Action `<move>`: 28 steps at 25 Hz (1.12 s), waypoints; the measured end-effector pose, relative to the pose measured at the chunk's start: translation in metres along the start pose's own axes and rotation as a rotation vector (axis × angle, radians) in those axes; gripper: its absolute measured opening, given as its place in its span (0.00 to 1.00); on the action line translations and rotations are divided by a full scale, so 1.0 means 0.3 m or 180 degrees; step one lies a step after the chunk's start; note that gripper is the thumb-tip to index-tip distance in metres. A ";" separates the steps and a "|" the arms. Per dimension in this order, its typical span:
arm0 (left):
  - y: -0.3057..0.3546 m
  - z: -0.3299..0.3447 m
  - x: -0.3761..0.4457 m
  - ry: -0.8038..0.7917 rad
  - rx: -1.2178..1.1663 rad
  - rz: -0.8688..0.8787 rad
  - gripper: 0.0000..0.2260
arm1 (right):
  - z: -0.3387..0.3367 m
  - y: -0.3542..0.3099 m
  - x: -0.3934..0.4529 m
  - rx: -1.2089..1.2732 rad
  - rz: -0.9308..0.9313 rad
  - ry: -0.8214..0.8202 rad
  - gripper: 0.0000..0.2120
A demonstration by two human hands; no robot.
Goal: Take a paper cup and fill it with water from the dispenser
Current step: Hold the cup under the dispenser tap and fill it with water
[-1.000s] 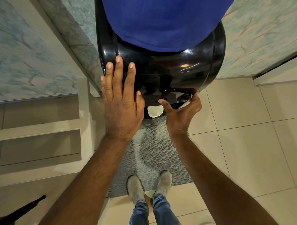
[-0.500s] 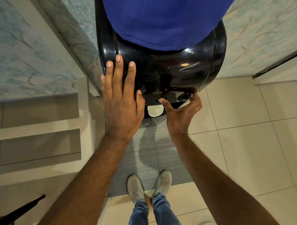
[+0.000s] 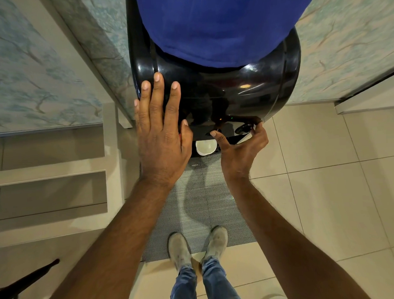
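A white paper cup stands upright in the recess of the black water dispenser, under the tap panel. A blue bottle sits on top of the dispenser. My left hand lies flat on the dispenser's front left, fingers spread, holding nothing. My right hand reaches to the tap panel. Its thumb tip rests on the tap just above the cup, and its fingertips touch the panel beside a round tap on the right. The inside of the cup is too small to read.
A grey mat lies on the beige floor tiles in front of the dispenser, with my two shoes at its near edge. Patterned wall panels flank the dispenser. Steps or ledges lie to the left, and a dark rod crosses the bottom left.
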State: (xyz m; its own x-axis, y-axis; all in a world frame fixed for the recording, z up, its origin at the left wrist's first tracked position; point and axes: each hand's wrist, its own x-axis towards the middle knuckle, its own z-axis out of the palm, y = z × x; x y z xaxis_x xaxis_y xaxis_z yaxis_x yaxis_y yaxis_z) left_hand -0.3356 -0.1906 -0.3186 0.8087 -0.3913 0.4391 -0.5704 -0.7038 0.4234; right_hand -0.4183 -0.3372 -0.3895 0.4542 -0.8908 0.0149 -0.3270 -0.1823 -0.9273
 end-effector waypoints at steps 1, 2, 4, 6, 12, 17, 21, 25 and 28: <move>0.001 0.001 -0.001 0.0002 0.0002 0.0003 0.30 | 0.001 0.002 0.000 -0.0005 -0.0001 0.0001 0.54; 0.001 0.002 -0.001 0.0002 0.0007 0.0006 0.30 | 0.001 0.004 0.001 -0.0010 -0.0008 0.0005 0.54; 0.002 0.004 0.000 0.0004 0.0010 0.0004 0.30 | 0.004 0.011 0.003 0.0002 -0.0022 0.0011 0.54; 0.002 0.004 0.001 0.0009 -0.0007 0.0000 0.30 | 0.007 0.018 0.005 0.0018 -0.0029 0.0006 0.54; 0.002 0.001 0.000 0.0000 -0.0013 0.0000 0.30 | 0.008 0.029 0.007 -0.0014 -0.0088 0.0016 0.55; 0.002 -0.001 -0.001 -0.0013 -0.0006 -0.0006 0.29 | 0.007 0.021 0.002 -0.0009 -0.0084 0.0013 0.54; 0.000 -0.003 0.000 0.0000 0.0014 0.0012 0.29 | -0.012 0.027 -0.008 -0.0019 -0.0044 -0.0153 0.54; 0.004 -0.003 -0.002 -0.0006 -0.0013 -0.0003 0.29 | -0.044 0.096 -0.055 -0.0107 -0.0117 -0.0329 0.49; 0.003 -0.003 -0.001 -0.0006 -0.0029 -0.0024 0.29 | -0.039 0.185 -0.097 -0.0404 0.0143 -0.0581 0.40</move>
State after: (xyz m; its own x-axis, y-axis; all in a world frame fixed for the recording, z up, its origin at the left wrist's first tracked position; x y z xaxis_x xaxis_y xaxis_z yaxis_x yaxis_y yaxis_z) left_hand -0.3366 -0.1904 -0.3176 0.8133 -0.3870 0.4344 -0.5655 -0.7013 0.4340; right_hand -0.4593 -0.3261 -0.4370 0.5755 -0.8111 -0.1040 -0.4468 -0.2053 -0.8708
